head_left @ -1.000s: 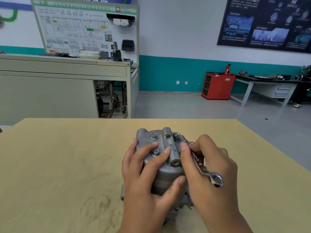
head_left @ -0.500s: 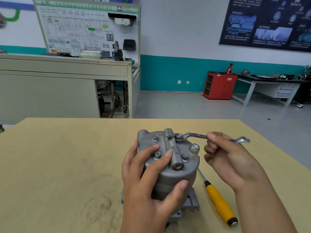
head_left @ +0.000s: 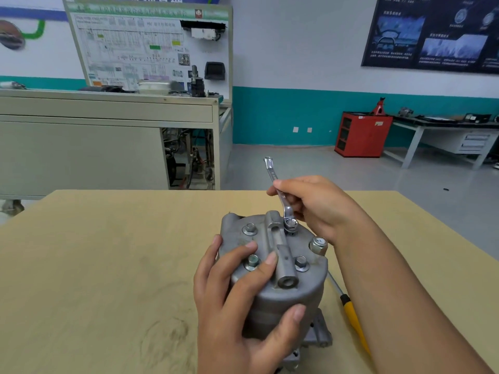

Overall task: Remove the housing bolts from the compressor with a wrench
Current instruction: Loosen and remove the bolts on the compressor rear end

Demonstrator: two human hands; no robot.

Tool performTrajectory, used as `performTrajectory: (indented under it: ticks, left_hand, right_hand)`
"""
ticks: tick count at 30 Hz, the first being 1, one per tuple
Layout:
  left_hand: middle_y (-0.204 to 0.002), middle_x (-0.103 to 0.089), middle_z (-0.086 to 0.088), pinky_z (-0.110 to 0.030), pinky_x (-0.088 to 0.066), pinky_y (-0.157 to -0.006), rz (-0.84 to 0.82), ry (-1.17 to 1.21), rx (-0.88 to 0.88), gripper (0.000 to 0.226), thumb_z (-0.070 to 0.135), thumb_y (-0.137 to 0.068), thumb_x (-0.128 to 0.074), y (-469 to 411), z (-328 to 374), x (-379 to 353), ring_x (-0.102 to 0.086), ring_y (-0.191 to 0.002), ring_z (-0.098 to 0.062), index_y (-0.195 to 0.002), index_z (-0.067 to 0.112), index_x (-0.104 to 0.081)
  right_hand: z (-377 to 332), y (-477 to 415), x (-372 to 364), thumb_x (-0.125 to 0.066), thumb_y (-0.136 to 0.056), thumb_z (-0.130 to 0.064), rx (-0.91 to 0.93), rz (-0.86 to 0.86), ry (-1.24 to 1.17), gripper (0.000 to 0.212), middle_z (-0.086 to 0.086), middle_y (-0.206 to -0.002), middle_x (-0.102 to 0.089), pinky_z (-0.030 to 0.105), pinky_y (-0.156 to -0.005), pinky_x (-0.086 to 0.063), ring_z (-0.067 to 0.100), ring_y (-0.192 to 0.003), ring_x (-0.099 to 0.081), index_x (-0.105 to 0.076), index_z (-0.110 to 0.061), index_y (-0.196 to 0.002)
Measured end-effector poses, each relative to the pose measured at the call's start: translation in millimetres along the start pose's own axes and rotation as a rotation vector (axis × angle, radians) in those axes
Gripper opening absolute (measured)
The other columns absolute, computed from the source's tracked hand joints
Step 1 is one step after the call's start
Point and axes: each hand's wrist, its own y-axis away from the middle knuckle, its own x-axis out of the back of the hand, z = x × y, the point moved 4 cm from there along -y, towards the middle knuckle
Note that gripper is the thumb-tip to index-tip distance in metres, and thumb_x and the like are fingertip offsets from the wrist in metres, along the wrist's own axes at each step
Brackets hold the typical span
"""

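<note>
Tan table [head_left: 108, 265], left hand [head_left: 237, 306] gripping compressor [head_left: 278, 282], right hand [head_left: 318, 209] fingers pinching wrench [head_left: 280, 195] on bolt [head_left: 290, 224]

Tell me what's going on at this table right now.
A person is working on a grey compressor that stands upright on a tan table. The left hand grips the housing to steady it. The right hand holds a wrench whose ring end sits on the far bolt on top. The other top bolts look seated. A yellow-handled screwdriver lies on the table to the compressor's right.
</note>
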Motion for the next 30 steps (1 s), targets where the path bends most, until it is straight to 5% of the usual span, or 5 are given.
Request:
performTrajectory:
  ticks: [4,7,18,22,30]
  left_hand:
    - [-0.122,-0.054,0.007,-0.039,-0.03,-0.112,0.019,-0.014,-0.005,0.045,0.062,-0.083,-0.053,3,-1,5,-0.039,-0.132,-0.033,-0.113,0.03,-0.058]
    - [-0.123,-0.053,0.009,-0.038,-0.03,-0.111,0.028,-0.016,0.005,0.045,0.063,-0.083,-0.053,4,-2,8,-0.039,-0.133,-0.033,-0.112,0.03,-0.058]
    - [-0.125,-0.052,0.009,-0.037,-0.028,-0.112,0.071,0.035,0.056,0.039,0.061,-0.083,-0.056,12,-4,15,-0.036,-0.135,-0.032,-0.112,0.035,-0.059]
    - [-0.127,-0.05,0.011,-0.029,-0.025,-0.113,0.053,0.023,0.089,0.044,0.062,-0.083,-0.055,14,0,13,-0.032,-0.137,-0.027,-0.117,0.034,-0.056]
    - [-0.129,-0.048,0.01,-0.026,-0.021,-0.114,0.041,-0.053,0.065,0.045,0.061,-0.085,-0.051,18,3,13,-0.03,-0.136,-0.028,-0.12,0.033,-0.054]
  right_hand:
    - [-1,2,-8,-0.049,-0.096,-0.012,-0.013,0.027,-0.393,0.027,-0.008,-0.04,-0.036,0.016,-0.041,-0.029,0.005,-0.038,-0.028,-0.059,-0.006,-0.071]
    - [-4,8,2,-0.046,-0.098,-0.016,-0.016,0.204,-0.646,0.028,-0.009,-0.039,-0.038,0.021,-0.049,-0.03,0.004,-0.034,-0.03,-0.051,-0.013,-0.07]
    - [-18,102,1,-0.066,-0.084,-0.007,0.436,0.41,-0.213,0.015,0.006,-0.056,-0.066,0.021,-0.052,-0.049,0.015,-0.048,-0.059,-0.057,-0.011,-0.072]
    - [-19,121,-8,-0.071,-0.073,-0.024,0.488,0.415,-0.11,0.011,0.003,-0.069,-0.072,0.018,-0.058,-0.051,0.014,-0.061,-0.068,-0.064,-0.015,-0.076]
    - [-16,133,-17,-0.072,-0.08,-0.015,0.511,0.43,0.168,0.013,-0.009,-0.068,-0.069,0.014,-0.058,-0.049,0.004,-0.063,-0.065,-0.066,-0.022,-0.071]
